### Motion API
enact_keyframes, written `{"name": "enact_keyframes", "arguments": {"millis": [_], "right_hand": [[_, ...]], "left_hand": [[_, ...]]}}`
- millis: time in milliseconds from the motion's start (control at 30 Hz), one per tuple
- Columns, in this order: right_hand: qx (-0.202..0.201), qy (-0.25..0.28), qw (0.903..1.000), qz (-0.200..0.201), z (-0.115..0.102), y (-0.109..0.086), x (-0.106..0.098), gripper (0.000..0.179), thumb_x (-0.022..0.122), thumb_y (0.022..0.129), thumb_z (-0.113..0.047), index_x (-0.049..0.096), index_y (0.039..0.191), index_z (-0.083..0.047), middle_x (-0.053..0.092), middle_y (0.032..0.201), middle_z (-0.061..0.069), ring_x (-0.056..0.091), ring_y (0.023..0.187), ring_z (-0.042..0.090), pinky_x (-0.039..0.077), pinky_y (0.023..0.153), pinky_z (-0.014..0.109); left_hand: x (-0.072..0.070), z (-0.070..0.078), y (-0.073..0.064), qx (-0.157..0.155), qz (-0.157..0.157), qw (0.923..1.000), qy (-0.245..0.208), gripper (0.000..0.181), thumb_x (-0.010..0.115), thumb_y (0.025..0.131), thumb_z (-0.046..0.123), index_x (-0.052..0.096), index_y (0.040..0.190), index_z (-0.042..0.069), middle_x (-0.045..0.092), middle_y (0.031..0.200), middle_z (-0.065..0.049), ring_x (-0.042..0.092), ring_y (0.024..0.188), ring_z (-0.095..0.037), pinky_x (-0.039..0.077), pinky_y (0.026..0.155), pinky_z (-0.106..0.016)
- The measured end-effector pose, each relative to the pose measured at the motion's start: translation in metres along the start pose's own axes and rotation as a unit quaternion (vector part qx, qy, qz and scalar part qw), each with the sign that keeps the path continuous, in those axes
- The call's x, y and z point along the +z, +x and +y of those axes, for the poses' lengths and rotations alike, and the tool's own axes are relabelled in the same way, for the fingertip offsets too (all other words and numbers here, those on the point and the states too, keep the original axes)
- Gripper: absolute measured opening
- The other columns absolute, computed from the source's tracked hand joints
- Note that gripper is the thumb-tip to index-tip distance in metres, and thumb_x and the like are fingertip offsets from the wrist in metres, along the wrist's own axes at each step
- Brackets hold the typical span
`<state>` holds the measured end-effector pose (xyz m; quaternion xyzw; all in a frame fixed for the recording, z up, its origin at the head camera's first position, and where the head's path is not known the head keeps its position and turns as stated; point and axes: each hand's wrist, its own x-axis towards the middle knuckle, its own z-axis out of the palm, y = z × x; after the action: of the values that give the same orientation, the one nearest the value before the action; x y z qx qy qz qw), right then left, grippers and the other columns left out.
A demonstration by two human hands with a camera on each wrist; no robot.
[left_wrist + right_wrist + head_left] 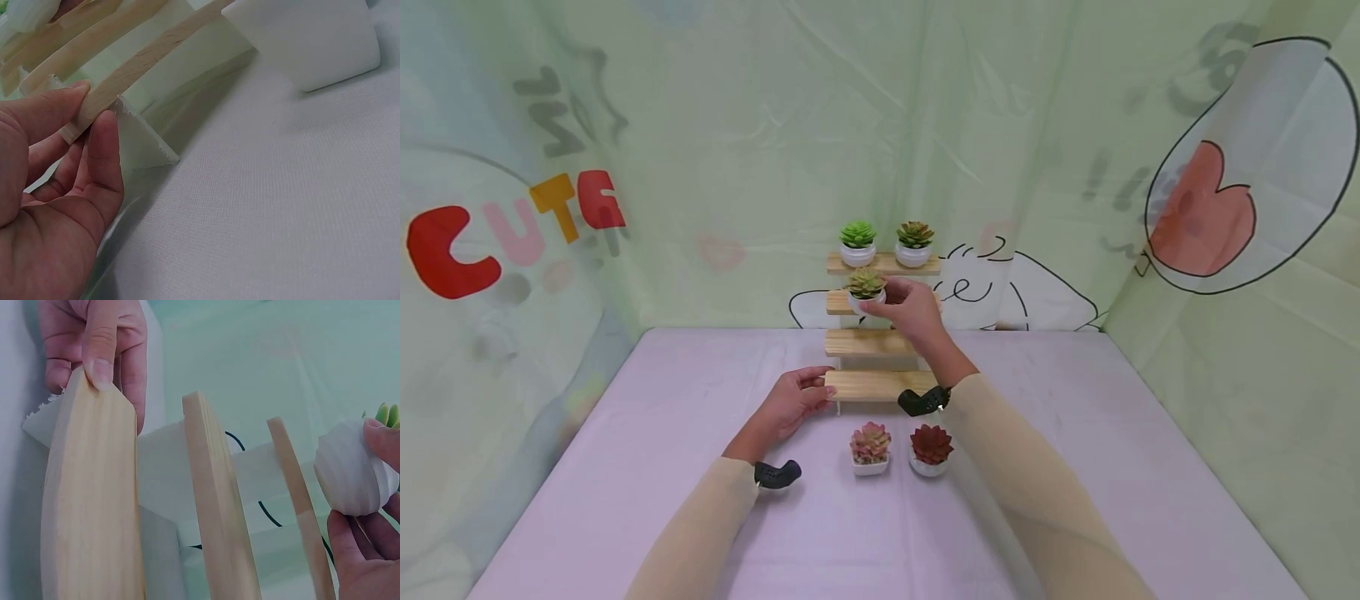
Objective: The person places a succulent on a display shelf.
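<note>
My right hand [912, 312] grips the white pot of a yellow-green potted succulent [866, 284] at the second-highest step of a tiered wooden stand [880, 385]. In the right wrist view the ribbed white pot [350, 467] sits between thumb and fingers; whether it touches the step cannot be told. My left hand [792, 403] pinches the left end of the lowest plank [150, 59], thumb above and fingers beneath. On the top step stand a bright green succulent [857, 242] and a green-and-red one [914, 242].
In front of the stand, on the pale tabletop [820, 542], are a pink succulent [870, 448] in a square pot and a dark red succulent [930, 450] in a round one. A printed curtain [737, 167] hangs behind and along both sides.
</note>
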<state>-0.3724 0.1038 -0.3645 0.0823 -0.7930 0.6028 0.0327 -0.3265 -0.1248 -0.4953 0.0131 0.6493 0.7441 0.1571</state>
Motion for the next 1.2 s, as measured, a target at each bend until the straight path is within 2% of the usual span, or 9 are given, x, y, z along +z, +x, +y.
{"name": "enact_keyframes", "arguments": {"millis": [400, 833, 1200], "right_hand": [[0.012, -0.011, 0.9999, -0.004, -0.004, 0.014, 0.008, 0.066, 0.087, 0.083, -0.023, 0.061, 0.142, -0.011, 0.068, 0.133, 0.011, 0.066, 0.120, 0.025, 0.059, 0.098, 0.039], [-0.014, -0.029, 0.9995, 0.000, -0.003, 0.015, 0.015, 0.051, 0.085, 0.085, -0.019, 0.068, 0.133, -0.008, 0.072, 0.127, 0.012, 0.069, 0.115, 0.024, 0.060, 0.094, 0.037], [0.014, -0.079, 0.9968, 0.008, -0.006, 0.018, 0.017, 0.053, 0.085, 0.085, -0.029, 0.068, 0.132, -0.010, 0.071, 0.125, 0.010, 0.065, 0.112, 0.023, 0.059, 0.096, 0.039]], "left_hand": [[0.000, 0.000, -0.001, -0.002, 0.004, 1.0000, 0.002, 0.053, 0.067, 0.095, -0.003, 0.051, 0.146, -0.002, 0.061, 0.107, -0.006, 0.066, 0.091, -0.014, 0.062, 0.077, -0.024], [0.001, -0.001, 0.000, -0.002, 0.006, 1.0000, -0.004, 0.053, 0.067, 0.095, -0.003, 0.052, 0.146, -0.002, 0.062, 0.105, -0.004, 0.067, 0.089, -0.014, 0.062, 0.076, -0.024], [-0.001, -0.001, -0.001, -0.003, 0.006, 0.9999, -0.012, 0.053, 0.066, 0.095, -0.004, 0.051, 0.146, -0.003, 0.063, 0.105, -0.004, 0.067, 0.089, -0.014, 0.062, 0.076, -0.025]]}}
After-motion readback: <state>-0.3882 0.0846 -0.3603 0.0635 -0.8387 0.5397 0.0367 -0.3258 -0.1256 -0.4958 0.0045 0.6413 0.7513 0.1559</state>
